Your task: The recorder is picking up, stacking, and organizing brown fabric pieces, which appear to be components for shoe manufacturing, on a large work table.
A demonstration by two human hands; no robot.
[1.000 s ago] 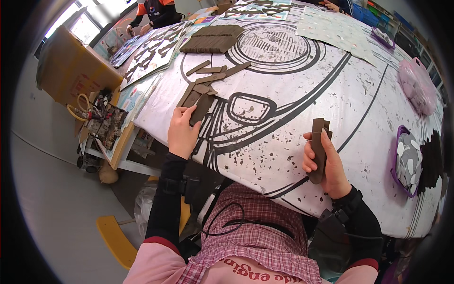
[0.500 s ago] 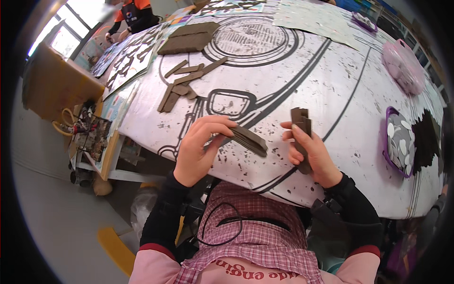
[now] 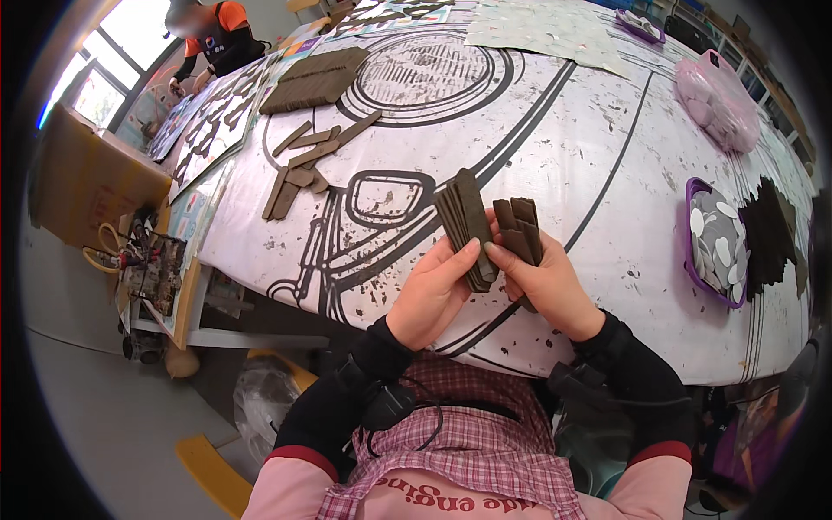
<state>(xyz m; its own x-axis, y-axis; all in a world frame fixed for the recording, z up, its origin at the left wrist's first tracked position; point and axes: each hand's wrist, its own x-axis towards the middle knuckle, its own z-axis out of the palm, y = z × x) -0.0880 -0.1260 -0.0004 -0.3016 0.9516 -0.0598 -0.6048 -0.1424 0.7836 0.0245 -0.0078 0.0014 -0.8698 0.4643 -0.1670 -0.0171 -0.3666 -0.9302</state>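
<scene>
My left hand grips a fanned bundle of flat dark brown strips, its thumb pressed on the near face. Close beside it, my right hand is closed around a second, shorter-looking bundle of brown strips with uneven upper ends. The thumbs almost meet between the two bundles, over the near part of the table. What the strips are made of I cannot tell. Several loose brown strips lie crisscrossed to the left, and behind them sits a wide row of stacked brown strips.
A printed white cover lies on the table. At right stand a purple basket of pale oval pieces, dark jagged-edged pieces and a pink translucent bag. Patterned sheets line the left edge; a person works beyond.
My left hand has turned its bundle from slanting sideways to nearly upright and moved right. My right hand has come slightly left, bringing both bundles together. The view has shifted a little.
</scene>
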